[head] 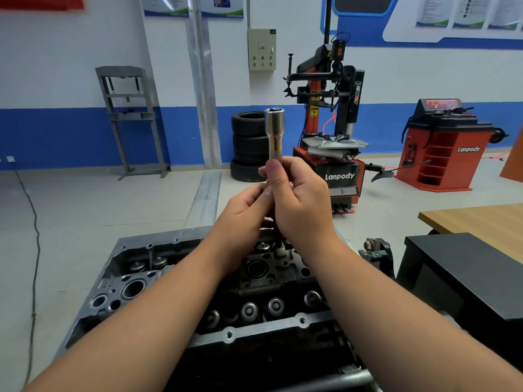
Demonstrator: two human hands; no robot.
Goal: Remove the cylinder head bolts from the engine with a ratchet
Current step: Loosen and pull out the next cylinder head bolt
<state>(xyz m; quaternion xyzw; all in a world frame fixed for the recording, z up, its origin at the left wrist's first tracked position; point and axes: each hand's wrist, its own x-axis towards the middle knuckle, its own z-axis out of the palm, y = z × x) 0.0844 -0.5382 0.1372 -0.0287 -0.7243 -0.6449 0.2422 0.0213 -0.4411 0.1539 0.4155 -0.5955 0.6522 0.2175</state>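
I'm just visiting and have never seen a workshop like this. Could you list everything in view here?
Socket: one, silver, held upright above the engine.
Cylinder head: one, grey metal, bottom centre below the hands.
Tyres: one black stack, on the floor behind the socket.
Tyre changer: one, red and black, centre right.
Wheel balancer: one, red, far right.
Press frame: one, grey, by the left wall.
Wooden table: one, light brown, right edge.
Black box: one, below the wooden table.
Left hand: pinches the tool's lower part.
Right hand: grips the socket's base.
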